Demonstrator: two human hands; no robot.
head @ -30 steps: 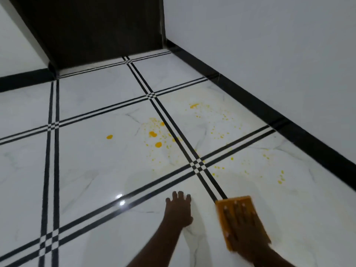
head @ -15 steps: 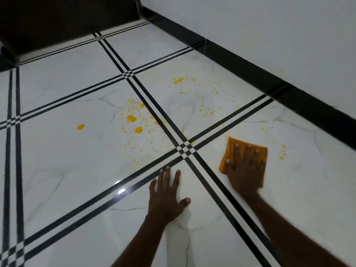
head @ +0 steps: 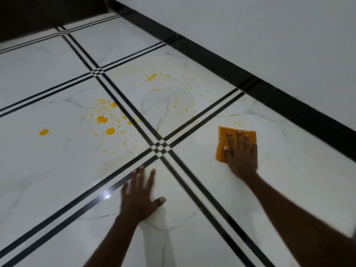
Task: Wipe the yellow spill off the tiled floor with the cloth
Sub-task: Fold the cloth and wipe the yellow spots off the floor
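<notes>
1. Where the white marble-look tiled floor (head: 57, 170) meets its crossing black double lines, scattered as a yellow liquid spill (head: 105, 120): large drops and fine specks on the tile left of the crossing, a lone blob (head: 44, 132) farther left.
2. More yellow specks (head: 173, 87) on the far tile toward the wall, plus a few faint ones just beyond the cloth.
3. Lying flat on the right-hand tile, near the crossing: a folded orange square cloth (head: 221, 143), its left and far edges showing past the hand.
4. Pressed down on that cloth by the right hand (head: 241, 155), palm flat, fingers straight and slightly spread, tips near the cloth's far edge.
5. Planted on bare tile nearer the camera, well apart from the cloth: left hand (head: 139, 197), fingers straight and splayed wide, thumb out to the right, holding nothing.
6. Running along the right side: black glossy skirting strip (head: 269, 89) under a plain white wall (head: 269, 35).
7. Dark area at the top left corner; too dim to tell what.
</notes>
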